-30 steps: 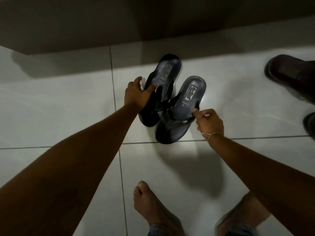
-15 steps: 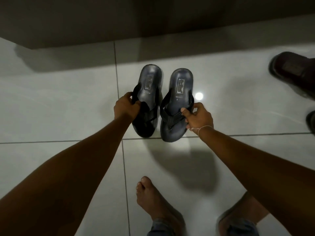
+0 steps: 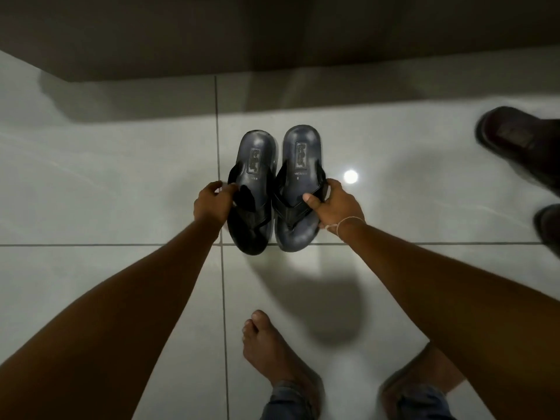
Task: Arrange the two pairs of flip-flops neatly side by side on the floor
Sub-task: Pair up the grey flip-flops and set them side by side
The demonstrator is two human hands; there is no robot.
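Observation:
Two dark blue flip-flops lie side by side on the white tiled floor, heels toward the wall. The left flip-flop (image 3: 253, 177) and the right flip-flop (image 3: 300, 177) are nearly parallel and close together. My left hand (image 3: 212, 204) grips the outer edge and strap of the left one. My right hand (image 3: 336, 204) holds the outer strap of the right one, thumb on the footbed. A second dark pair sits at the right edge: one flip-flop (image 3: 521, 144) is angled, and another (image 3: 550, 228) is cut off by the frame.
A dark wall base (image 3: 181, 40) runs along the top of the floor. My bare left foot (image 3: 272, 356) and right foot (image 3: 424, 383) stand on the tiles below the flip-flops. A bright light reflection (image 3: 351, 176) shines beside the right flip-flop.
The two blue flip-flops went from angled and overlapping to straight, parallel and flat on the floor. Both hands stayed on them, sliding to their outer sides.

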